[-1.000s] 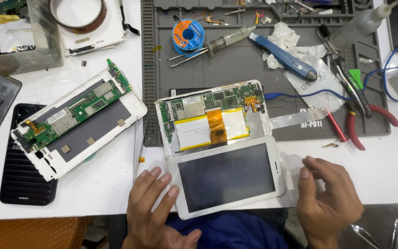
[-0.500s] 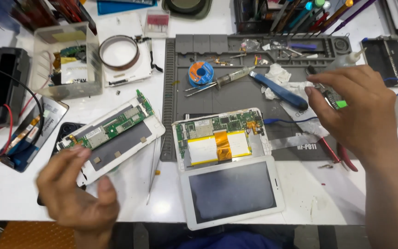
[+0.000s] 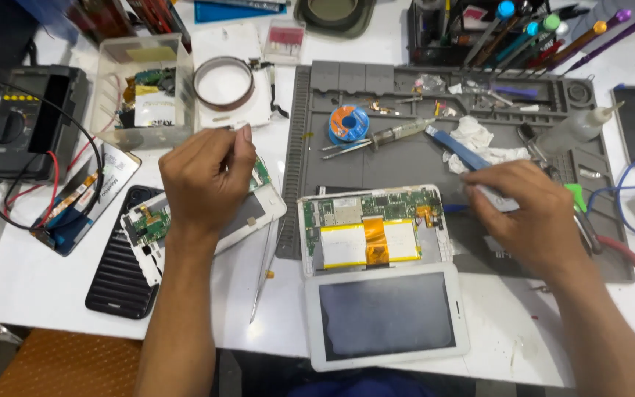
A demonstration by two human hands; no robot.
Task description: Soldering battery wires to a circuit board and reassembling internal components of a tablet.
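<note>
Underneath, white workbench (image 3: 31, 287) (cluttered), grey repair mat (image 3: 479, 257).

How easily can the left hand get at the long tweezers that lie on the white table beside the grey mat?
Probably yes. The tweezers lie bare on the table just right of the left hand's wrist, with nothing on them. However, the fingers seem pinched on something small, so that hand may not be free.

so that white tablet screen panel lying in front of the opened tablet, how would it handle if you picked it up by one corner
The white screen panel looks thin and flat, so probably light and slightly bendy. Its dark glass face seems glossy, so likely slippery and crack-prone. It lies close to the opened tablet, and a hidden cable may still join them, so lifting could tug.
</note>
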